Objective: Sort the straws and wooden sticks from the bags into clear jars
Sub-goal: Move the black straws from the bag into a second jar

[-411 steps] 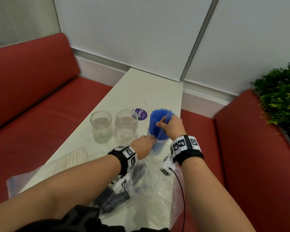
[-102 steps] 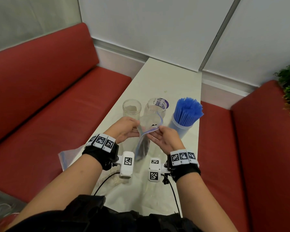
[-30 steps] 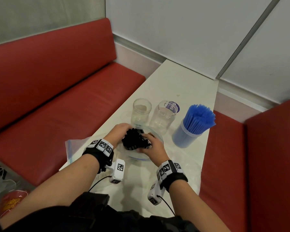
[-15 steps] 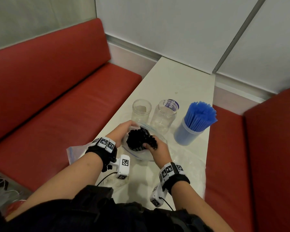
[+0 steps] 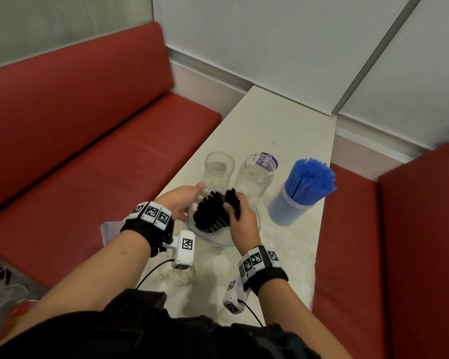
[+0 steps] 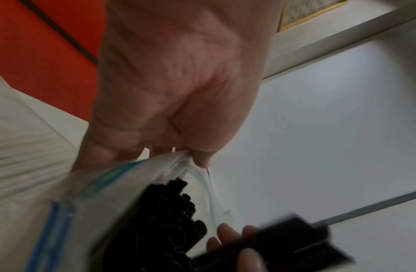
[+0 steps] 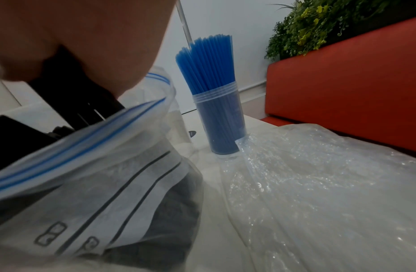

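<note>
Our left hand (image 5: 180, 200) pinches the zip bag (image 5: 218, 235) rim; our right hand (image 5: 240, 218) grips black straws (image 5: 210, 212). We lift them straight, toward the empty jar (image 5: 254, 177) just beyond the bag.

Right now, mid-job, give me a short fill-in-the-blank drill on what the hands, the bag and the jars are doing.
1. The right hand grips a small bunch of ____ straws.
2. The left hand pinches the rim of the open ____.
3. The blue straws stand in a clear ____.
4. The number of empty jars behind the hands is ____.

Missing words: black; bag; jar; two
</note>
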Demonstrator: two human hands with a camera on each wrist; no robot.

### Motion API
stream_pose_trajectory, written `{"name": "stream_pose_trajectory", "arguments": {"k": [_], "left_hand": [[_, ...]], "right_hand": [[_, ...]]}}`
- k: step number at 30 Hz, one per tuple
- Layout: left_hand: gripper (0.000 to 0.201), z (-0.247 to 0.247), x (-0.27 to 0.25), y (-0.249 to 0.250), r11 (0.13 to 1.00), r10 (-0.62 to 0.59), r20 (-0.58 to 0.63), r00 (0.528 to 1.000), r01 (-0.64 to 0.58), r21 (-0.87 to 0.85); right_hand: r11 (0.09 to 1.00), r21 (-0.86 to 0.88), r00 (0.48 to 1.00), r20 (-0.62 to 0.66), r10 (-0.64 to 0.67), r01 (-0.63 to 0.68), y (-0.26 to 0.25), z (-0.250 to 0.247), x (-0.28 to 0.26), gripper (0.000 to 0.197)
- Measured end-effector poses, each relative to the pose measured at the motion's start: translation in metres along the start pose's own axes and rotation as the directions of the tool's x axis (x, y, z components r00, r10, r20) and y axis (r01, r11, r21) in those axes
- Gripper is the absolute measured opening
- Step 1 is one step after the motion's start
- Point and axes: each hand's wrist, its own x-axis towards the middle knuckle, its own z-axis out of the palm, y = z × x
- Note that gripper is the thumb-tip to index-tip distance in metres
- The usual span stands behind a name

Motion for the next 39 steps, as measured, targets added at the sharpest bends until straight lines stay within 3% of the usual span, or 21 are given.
{"name": "stream_pose_trajectory", "arguments": {"k": [4, 9, 12, 15, 18, 20, 23, 26, 32, 39], "left_hand": [[0.049, 0.001, 0.006, 0.002, 0.995, 0.073, -0.112, 0.991, -0.079, -0.054], [0.048, 0.003, 0.008, 0.007, 0.992, 0.1, -0.1, 0.99, -0.107, -0.06], [0.043, 0.006, 0.011, 0.006, 0.984, 0.134, -0.103, 0.986, -0.145, -0.107], [0.033, 0.006, 0.016, 0.003, 0.971, 0.197, -0.116, 0.973, -0.21, -0.112], [0.032, 0.002, 0.02, 0.0, 0.971, 0.222, -0.154, 0.963, -0.232, -0.053], [0.032, 0.0, 0.022, -0.001, 0.973, 0.224, -0.158, 0.962, -0.229, -0.015], [0.03, -0.001, 0.022, -0.001, 0.976, 0.216, -0.159, 0.963, -0.213, 0.034], [0.03, -0.003, 0.021, -0.001, 0.979, 0.202, -0.15, 0.968, -0.196, 0.051], [0.033, -0.006, 0.017, -0.001, 0.982, 0.185, -0.135, 0.973, -0.179, 0.054], [0.031, -0.009, 0.018, -0.001, 0.981, 0.187, -0.121, 0.975, -0.18, 0.073]], "right_hand": [[1.0, -0.018, 1.0, -0.015, 0.02, -0.02, -0.001, -0.004, 0.006, 0.016], [0.999, -0.047, 1.0, -0.006, 0.024, -0.025, -0.004, -0.01, 0.016, 0.019], [0.995, -0.043, 0.991, 0.09, 0.095, -0.091, -0.004, -0.012, 0.016, 0.012], [0.988, -0.023, 0.969, 0.194, 0.155, -0.153, -0.018, -0.023, 0.024, 0.024], [0.994, 0.036, 0.977, 0.195, 0.09, -0.099, -0.057, -0.053, 0.051, 0.014], [0.991, 0.137, 0.988, 0.151, -0.021, 0.0, -0.091, -0.079, 0.072, 0.015], [0.942, 0.302, 0.989, -0.074, -0.129, 0.145, -0.129, -0.112, 0.102, 0.022], [0.932, 0.294, 0.952, -0.277, -0.128, 0.211, -0.133, -0.123, 0.125, 0.018], [0.97, 0.237, 0.929, -0.367, 0.042, 0.05, -0.079, -0.097, 0.145, 0.017], [0.955, 0.258, 0.916, -0.331, 0.227, -0.143, -0.039, -0.071, 0.146, 0.025]]}}
